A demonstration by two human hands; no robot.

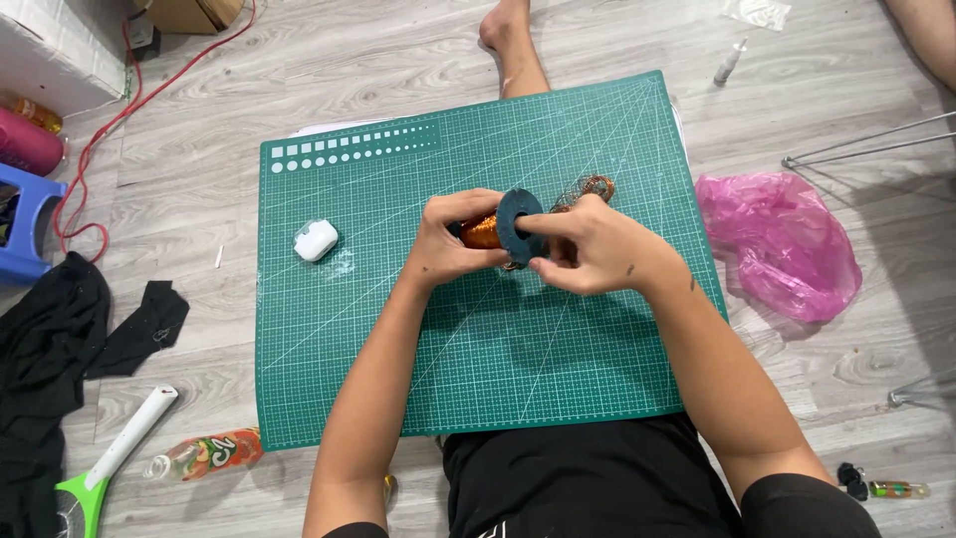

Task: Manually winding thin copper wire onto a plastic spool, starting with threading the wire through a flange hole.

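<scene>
My left hand (443, 244) grips a spool of copper wire (485, 231) with a dark round flange (520, 225), held a little above the middle of a green cutting mat (398, 339). My right hand (597, 249) is closed against the flange from the right, fingers pinched at its lower edge. A loose tangle of copper wire (590, 187) shows just behind my right hand. A small white case (316, 240) lies on the mat to the left of my hands.
A pink plastic bag (782, 244) lies on the wooden floor right of the mat. Black cloth (60, 339), a blue stool (25, 224) and a red cable (100, 139) are at left. A plastic bottle (204, 453) and green-white racket (105, 463) lie near left.
</scene>
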